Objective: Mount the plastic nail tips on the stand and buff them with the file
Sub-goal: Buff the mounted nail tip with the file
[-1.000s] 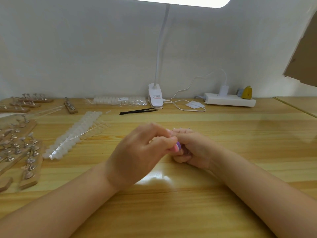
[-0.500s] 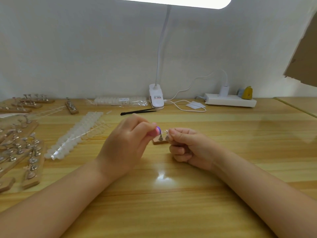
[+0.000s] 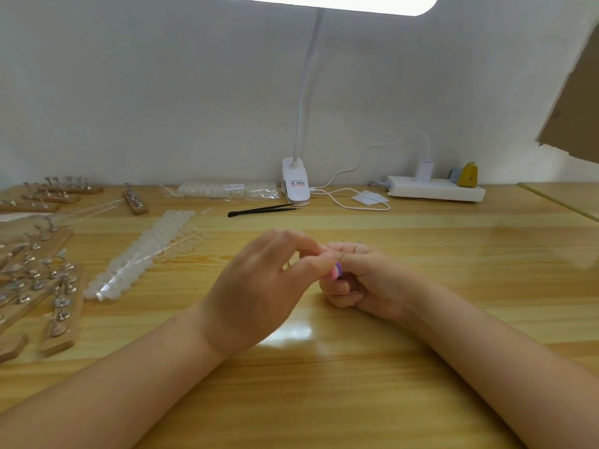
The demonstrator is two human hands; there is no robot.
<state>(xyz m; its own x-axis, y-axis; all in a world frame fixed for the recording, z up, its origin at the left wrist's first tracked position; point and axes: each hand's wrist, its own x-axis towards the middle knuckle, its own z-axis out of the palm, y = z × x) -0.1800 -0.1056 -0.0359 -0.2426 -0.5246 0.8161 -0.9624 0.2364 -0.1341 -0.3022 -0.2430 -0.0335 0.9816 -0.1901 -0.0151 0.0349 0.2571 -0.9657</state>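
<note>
The left hand [image 3: 259, 286] has a narrow grip on the pink-and-purple file [image 3: 335, 272], pinched at the fingertips. The right hand [image 3: 363, 280] is curled just at its three o'clock; the stand and nail tip it presumably steadies are hidden. Short, light strokes seem best, with the right wrist braced on the table [image 3: 324, 400]. There is open room at six o'clock; loose nail tips [image 3: 142, 254] and spare stands [image 3: 61, 306] crowd nine o'clock.
</note>
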